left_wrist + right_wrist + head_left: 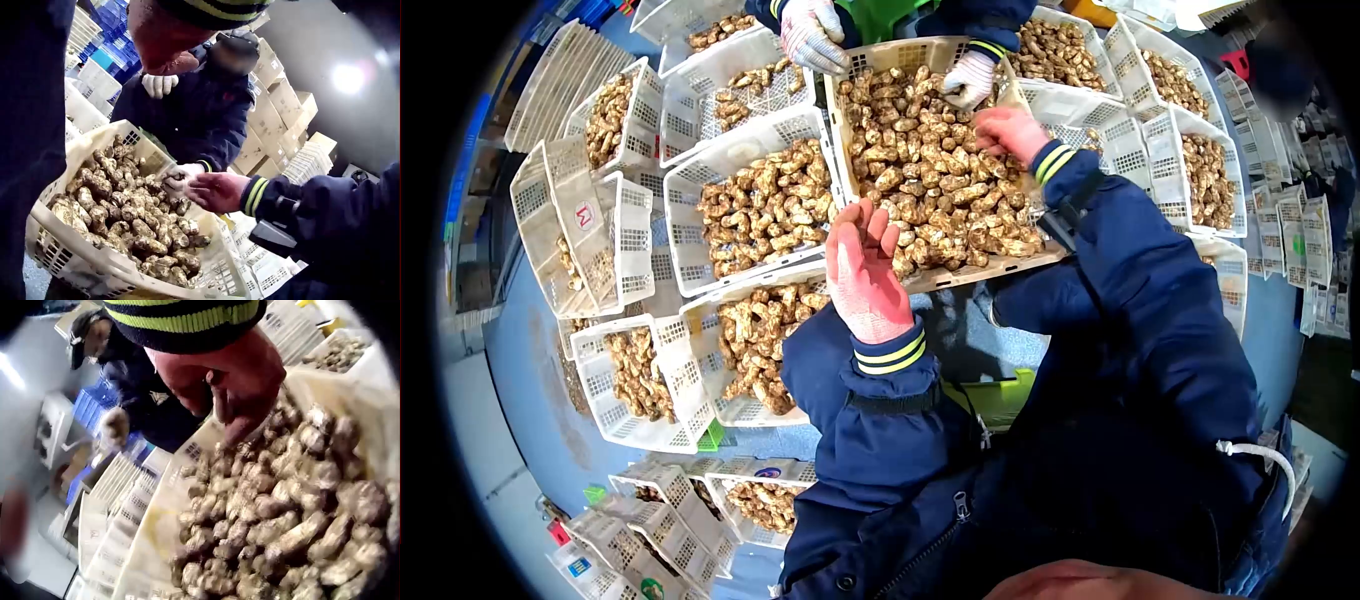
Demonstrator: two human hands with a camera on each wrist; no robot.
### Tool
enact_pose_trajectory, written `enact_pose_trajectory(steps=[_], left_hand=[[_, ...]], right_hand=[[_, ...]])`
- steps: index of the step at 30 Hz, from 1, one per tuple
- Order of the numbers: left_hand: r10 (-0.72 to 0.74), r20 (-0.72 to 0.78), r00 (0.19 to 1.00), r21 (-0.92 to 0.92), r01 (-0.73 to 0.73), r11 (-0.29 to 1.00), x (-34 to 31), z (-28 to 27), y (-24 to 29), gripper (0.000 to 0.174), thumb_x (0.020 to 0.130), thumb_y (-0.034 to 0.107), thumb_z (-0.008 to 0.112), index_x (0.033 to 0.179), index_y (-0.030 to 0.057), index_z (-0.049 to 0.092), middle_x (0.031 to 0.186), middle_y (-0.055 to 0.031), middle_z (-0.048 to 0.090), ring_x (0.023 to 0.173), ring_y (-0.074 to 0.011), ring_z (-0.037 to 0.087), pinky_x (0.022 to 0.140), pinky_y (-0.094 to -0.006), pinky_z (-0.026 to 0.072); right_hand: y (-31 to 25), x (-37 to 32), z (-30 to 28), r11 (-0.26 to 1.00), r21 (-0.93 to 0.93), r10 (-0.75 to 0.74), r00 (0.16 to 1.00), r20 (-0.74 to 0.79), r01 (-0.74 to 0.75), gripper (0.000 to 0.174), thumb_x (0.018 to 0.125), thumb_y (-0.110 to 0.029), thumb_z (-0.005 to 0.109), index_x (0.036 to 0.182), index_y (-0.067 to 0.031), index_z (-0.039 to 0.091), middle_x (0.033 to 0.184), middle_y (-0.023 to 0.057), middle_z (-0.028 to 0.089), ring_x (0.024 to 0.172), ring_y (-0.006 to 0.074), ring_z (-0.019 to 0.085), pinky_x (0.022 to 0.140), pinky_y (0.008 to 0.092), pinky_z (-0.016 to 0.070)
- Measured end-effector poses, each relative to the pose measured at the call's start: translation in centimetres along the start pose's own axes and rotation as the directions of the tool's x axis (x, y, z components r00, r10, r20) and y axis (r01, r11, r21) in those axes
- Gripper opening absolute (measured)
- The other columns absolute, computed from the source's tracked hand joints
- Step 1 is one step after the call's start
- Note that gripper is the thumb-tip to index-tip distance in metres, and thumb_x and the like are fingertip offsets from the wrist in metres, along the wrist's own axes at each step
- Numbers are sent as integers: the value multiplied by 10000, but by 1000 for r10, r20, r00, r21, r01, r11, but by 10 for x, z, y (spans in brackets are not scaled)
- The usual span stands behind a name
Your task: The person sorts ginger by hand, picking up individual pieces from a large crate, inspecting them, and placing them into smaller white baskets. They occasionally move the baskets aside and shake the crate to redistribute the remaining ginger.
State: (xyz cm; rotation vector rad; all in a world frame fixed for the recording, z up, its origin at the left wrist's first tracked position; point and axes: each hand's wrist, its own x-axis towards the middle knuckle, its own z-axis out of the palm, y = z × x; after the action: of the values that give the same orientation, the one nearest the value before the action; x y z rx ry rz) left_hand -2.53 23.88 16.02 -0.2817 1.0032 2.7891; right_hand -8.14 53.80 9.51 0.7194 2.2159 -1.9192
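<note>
Brown-and-white mushrooms (940, 170) fill a large pale plastic crate (960, 278) in front of me. My left hand (865, 275) is raised over the crate's left rim, palm up, its fingers loosely bent around nothing visible. In the left wrist view this hand (164, 44) looms close at the top. Over the right side of the crate, my right hand (1012, 133) reaches with bent fingers just above the mushrooms. The right wrist view shows its fingertips low over the pile, with no mushroom visible in its grasp. Another person's gloved hand (970, 80) is right beside it.
That person's other gloved hand (814, 35) is at the crate's far left corner. White mesh crates of mushrooms stand close on both sides, including a left crate (675, 220) and a right one (1185, 120). Stacked cardboard boxes (275, 112) are behind.
</note>
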Motion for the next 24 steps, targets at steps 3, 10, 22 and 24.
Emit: enact_pose_trajectory(steps=[3, 10, 22, 24], left_hand=[[2, 25, 1000, 32, -3, 999, 0, 0, 1, 367, 889, 251, 478, 1144, -11, 444, 1073, -98, 526, 927, -181, 533, 801, -293, 450], [-19, -17, 1000, 37, 19, 999, -1, 2, 5, 362, 886, 247, 481, 1143, -6, 449, 1072, -98, 529, 933, -180, 535, 801, -291, 453], [-44, 16, 999, 40, 43, 998, 1, -3, -4, 315, 886, 241, 483, 1106, 16, 467, 1028, -68, 542, 902, -176, 549, 785, -296, 455], [-49, -1, 999, 76, 49, 996, 2, -3, -3, 310, 888, 252, 480, 1100, 25, 474, 1031, -64, 544, 908, -172, 549, 787, -296, 455]], right_hand=[[-2, 13, 64, 516, -838, -151, 982, 112, 175, 471, 783, -387, 492, 1122, -64, 535, 1100, 160, 559, 954, 282, 563, 846, 354, 422], [30, 39, 91, 380, -910, -160, 981, 112, 166, 413, 764, -270, 565, 1121, -70, 507, 1056, 143, 578, 957, 257, 561, 808, 338, 443], [-47, -105, 71, 781, 616, -229, 871, 435, -102, 593, 807, -129, 577, 1315, -79, 276, 1091, 104, 513, 977, 180, 528, 865, 320, 427], [-47, -106, 78, 795, 597, -236, 852, 468, -108, 610, 795, -133, 594, 1307, -43, 275, 1064, 113, 523, 928, 178, 545, 830, 305, 446]])
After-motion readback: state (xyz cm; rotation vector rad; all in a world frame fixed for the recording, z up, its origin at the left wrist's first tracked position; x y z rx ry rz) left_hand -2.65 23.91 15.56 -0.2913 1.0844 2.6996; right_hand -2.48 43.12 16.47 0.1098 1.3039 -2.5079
